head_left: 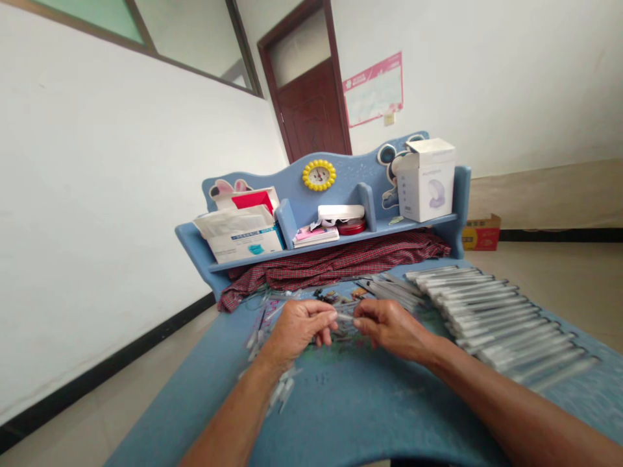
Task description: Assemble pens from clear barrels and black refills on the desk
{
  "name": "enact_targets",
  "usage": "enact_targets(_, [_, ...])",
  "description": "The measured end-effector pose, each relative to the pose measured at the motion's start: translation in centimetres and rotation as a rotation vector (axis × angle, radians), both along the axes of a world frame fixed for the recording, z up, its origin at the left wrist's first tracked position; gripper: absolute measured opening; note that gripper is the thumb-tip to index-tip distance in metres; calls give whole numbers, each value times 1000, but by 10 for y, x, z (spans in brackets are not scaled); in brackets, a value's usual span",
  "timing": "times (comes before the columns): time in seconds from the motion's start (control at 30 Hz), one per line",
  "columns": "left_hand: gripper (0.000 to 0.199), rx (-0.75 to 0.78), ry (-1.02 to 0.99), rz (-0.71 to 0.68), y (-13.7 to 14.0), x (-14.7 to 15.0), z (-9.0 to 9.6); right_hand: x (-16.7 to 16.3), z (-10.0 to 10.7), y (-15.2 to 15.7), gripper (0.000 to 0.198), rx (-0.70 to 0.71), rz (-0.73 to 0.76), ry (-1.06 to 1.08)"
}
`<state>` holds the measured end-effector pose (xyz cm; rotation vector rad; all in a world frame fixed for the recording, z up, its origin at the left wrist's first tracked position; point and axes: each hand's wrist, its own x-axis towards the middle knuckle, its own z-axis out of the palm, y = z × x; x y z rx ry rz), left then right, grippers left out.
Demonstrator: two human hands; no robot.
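Observation:
Over the middle of the blue desk, my left hand and my right hand face each other with fingers pinched. Between them runs a small, thin, pale clear tube, one end in each hand; blur hides its exact kind. Small dark and clear parts lie on the desk just behind my hands. Left of and below my left hand are scattered short clear pieces. To the right of my right hand rests a row of finished-looking clear pens with dark tips, side by side.
A blue shelf closes off the desk's back, holding a mask box, a white carton and a red round case. A checked cloth is bunched beneath it. Long grey rods lie behind my right hand.

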<state>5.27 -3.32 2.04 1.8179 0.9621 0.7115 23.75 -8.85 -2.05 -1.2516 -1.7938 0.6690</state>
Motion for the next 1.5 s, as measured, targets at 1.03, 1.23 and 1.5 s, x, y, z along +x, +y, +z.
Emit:
enact_targets(1.03, [25, 11, -2, -24, -2, -1, -1, 0, -7, 3, 13, -81, 42, 185])
enact_targets(1.23, [26, 12, -3, -32, -4, 0, 1, -1, -5, 1, 13, -93, 70, 154])
enact_targets(1.5, [23, 0, -10, -41, -5, 1, 1, -2, -1, -1, 20, -123, 102, 159])
